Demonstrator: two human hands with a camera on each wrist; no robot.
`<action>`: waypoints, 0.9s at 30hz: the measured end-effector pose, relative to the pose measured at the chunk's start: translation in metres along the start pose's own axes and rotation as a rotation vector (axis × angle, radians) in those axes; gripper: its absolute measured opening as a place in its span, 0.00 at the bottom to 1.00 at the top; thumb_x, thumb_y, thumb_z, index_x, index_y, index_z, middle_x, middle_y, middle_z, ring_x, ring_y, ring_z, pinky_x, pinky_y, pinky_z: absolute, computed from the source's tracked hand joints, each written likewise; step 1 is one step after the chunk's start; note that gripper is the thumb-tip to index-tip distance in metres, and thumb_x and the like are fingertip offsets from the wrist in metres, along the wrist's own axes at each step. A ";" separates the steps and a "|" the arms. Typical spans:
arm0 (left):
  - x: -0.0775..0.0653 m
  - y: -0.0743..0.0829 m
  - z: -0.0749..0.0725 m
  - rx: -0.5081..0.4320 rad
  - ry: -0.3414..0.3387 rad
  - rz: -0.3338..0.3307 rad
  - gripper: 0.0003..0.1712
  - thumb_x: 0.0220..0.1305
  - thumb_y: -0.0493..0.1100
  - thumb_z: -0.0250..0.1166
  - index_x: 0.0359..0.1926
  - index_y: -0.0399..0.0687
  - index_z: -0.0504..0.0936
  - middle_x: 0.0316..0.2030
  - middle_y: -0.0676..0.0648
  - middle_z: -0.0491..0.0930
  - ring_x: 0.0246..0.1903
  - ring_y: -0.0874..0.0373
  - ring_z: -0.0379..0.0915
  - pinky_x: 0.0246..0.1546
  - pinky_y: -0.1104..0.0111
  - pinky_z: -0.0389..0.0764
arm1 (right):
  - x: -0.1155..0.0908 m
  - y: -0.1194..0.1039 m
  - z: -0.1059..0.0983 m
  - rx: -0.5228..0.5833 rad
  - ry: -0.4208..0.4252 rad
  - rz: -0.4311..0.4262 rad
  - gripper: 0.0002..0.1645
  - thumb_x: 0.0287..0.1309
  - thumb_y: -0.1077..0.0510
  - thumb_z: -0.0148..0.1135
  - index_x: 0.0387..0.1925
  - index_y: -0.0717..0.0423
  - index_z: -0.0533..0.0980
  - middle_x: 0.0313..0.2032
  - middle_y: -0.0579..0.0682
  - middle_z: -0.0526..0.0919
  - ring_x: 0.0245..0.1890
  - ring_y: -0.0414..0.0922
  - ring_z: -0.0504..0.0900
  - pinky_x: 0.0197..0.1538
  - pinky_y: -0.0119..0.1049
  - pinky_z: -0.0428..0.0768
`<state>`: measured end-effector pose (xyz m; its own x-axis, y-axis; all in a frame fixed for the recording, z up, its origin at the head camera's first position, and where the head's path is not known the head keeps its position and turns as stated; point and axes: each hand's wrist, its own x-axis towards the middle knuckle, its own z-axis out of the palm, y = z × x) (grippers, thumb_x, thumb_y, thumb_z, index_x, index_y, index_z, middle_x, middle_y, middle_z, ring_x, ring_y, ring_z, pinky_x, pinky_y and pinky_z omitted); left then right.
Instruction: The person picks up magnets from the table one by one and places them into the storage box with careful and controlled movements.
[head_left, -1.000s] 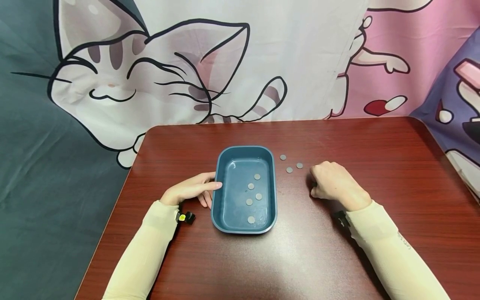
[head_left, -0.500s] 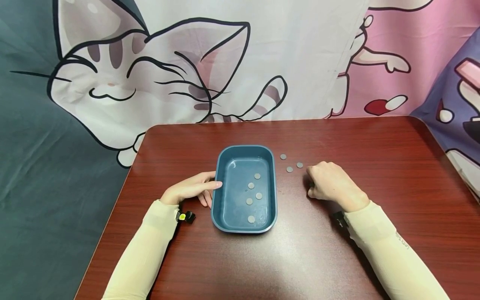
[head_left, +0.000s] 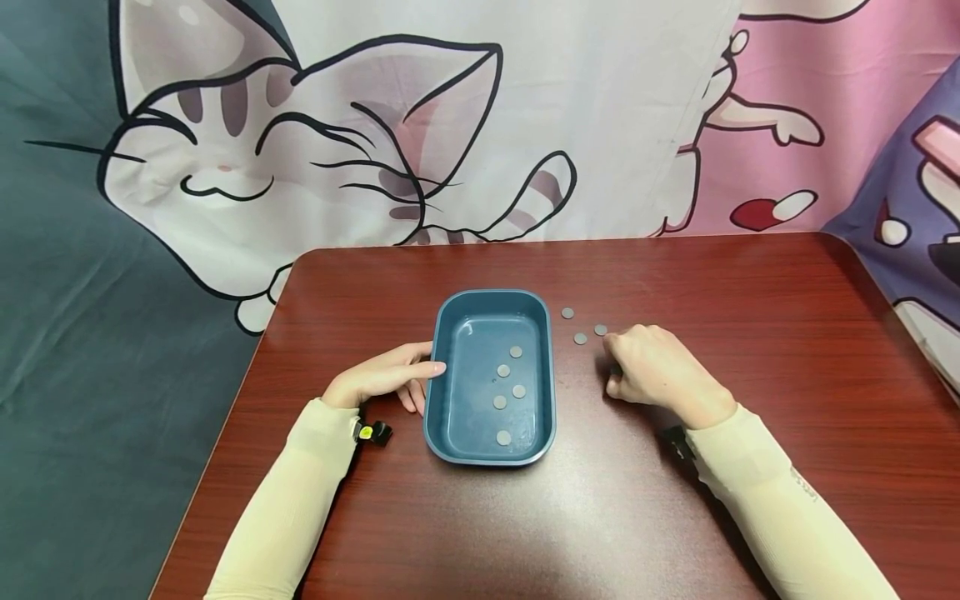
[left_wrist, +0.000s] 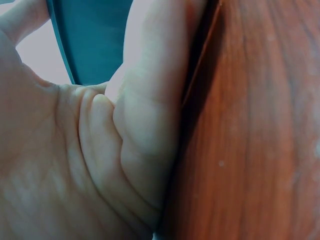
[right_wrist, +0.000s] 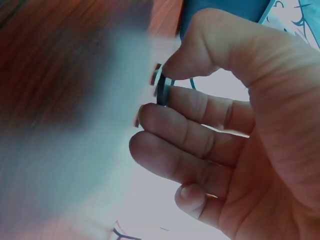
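A blue rectangular tray [head_left: 491,317] stands on the table with several round silvery coins [head_left: 503,437] on its floor. My left hand [head_left: 386,375] holds the tray's left side, thumb over the rim and fingers against the outer wall. To the right of the tray, my right hand [head_left: 663,367] is low over the table. In the right wrist view a coin [right_wrist: 162,90], seen edge-on, is pinched between its thumb and index finger. Three more coins lie between tray and right hand: a far coin [head_left: 567,313], a near coin [head_left: 581,338] and one coin [head_left: 601,330] close to the knuckles.
The reddish-brown wooden table [head_left: 720,283] reaches back to a cartoon-cat curtain [head_left: 360,142]. A small black wrist camera [head_left: 381,433] sits on the left wrist.
My right hand has slid a little to the left, closer to the loose coins. The left hand and the tray have stayed in place.
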<state>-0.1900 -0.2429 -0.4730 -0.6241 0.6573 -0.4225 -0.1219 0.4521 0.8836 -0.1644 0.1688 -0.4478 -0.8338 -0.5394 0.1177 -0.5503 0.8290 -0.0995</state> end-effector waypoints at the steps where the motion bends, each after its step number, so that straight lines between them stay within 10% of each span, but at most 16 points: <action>1: 0.000 0.000 0.000 -0.001 0.000 0.000 0.30 0.71 0.58 0.54 0.69 0.56 0.62 0.27 0.35 0.85 0.25 0.39 0.84 0.28 0.52 0.85 | 0.000 -0.001 0.000 -0.002 0.008 -0.005 0.15 0.25 0.56 0.67 0.14 0.50 0.66 0.11 0.45 0.66 0.13 0.48 0.67 0.20 0.49 0.72; 27: 0.001 -0.001 -0.001 0.013 0.007 -0.012 0.29 0.70 0.59 0.54 0.67 0.56 0.63 0.28 0.35 0.84 0.26 0.39 0.84 0.29 0.52 0.85 | 0.001 -0.023 -0.015 0.115 0.126 -0.148 0.13 0.35 0.57 0.64 0.18 0.45 0.66 0.15 0.36 0.62 0.14 0.36 0.62 0.20 0.31 0.61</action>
<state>-0.1915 -0.2437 -0.4740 -0.6283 0.6475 -0.4312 -0.1195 0.4673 0.8760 -0.1523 0.1512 -0.4307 -0.7356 -0.6250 0.2611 -0.6735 0.7162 -0.1830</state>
